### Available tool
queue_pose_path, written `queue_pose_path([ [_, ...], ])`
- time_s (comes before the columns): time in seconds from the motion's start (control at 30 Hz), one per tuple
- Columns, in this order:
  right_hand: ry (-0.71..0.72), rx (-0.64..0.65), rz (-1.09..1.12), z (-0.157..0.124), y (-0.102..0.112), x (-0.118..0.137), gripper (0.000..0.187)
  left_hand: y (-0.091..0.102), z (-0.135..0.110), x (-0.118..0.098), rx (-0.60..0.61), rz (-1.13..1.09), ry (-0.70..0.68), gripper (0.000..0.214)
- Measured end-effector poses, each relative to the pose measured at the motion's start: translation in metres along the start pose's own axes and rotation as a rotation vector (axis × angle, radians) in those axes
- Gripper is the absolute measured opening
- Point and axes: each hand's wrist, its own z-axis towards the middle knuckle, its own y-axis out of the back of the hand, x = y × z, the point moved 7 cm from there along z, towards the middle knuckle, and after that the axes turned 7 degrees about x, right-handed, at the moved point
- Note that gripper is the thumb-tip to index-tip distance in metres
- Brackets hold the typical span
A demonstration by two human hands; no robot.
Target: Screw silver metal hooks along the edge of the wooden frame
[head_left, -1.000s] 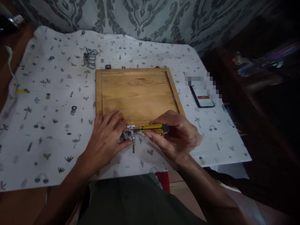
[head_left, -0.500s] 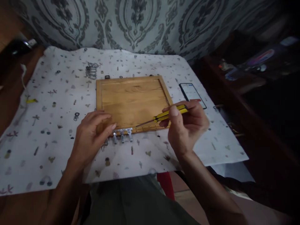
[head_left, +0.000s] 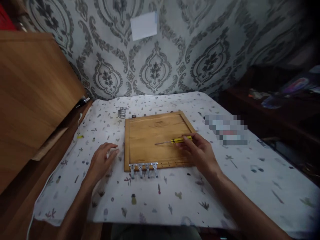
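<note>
My right hand [head_left: 197, 151] grips a screwdriver [head_left: 181, 139] by its yellow and black handle. Its thin shaft points left, over the middle of a framed wooden board [head_left: 145, 133]. The board lies on the patterned white tablecloth. Along its near edge, toward the left, several small silver metal clips [head_left: 147, 169] stand in a row, their lower ends hanging past the edge. Small dark holes run along that edge to their right. My left hand [head_left: 101, 160] is just left of the board, fingers curved and thumb apart, with nothing visible in it.
A bunch of metal rings [head_left: 122, 112] lies behind the board's left corner. Right of the board is a pixelated patch. A wooden cabinet [head_left: 32, 93] stands at the left, with a white cord [head_left: 41, 196] beside the cloth. A patterned wall covering [head_left: 155, 73] rises behind.
My left hand has drawn off the board to the left. The screwdriver tip has moved back from the near edge toward the board's middle. The view has tilted up.
</note>
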Motion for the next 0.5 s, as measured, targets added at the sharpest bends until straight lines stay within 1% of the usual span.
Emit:
queue_pose_path([
  [0.07,-0.024,0.007,-0.016,0.003,0.005,-0.002,0.062,0.003,0.016,0.012,0.014,0.085,0.014,0.034],
  [0.13,-0.006,-0.015,-0.05,0.006,0.011,0.0,0.065,0.006,0.037,0.023,0.005,0.125,0.027,0.031],
  [0.2,0.031,-0.046,-0.098,0.006,0.014,0.002,0.062,0.007,0.063,0.032,-0.004,0.157,0.042,0.025],
  [0.3,0.034,-0.05,-0.15,0.002,0.016,0.001,0.059,0.004,0.104,0.043,-0.007,0.213,0.077,0.021],
  [0.33,0.03,-0.047,-0.155,0.0,0.016,0.0,0.058,0.003,0.117,0.047,-0.006,0.233,0.09,0.023],
  [0.4,0.037,-0.057,-0.154,-0.004,0.017,0.001,0.054,0.0,0.142,0.054,-0.007,0.274,0.121,0.035],
  [0.5,0.069,-0.079,-0.153,-0.009,0.019,0.005,0.049,-0.004,0.169,0.063,-0.008,0.33,0.165,0.038],
])
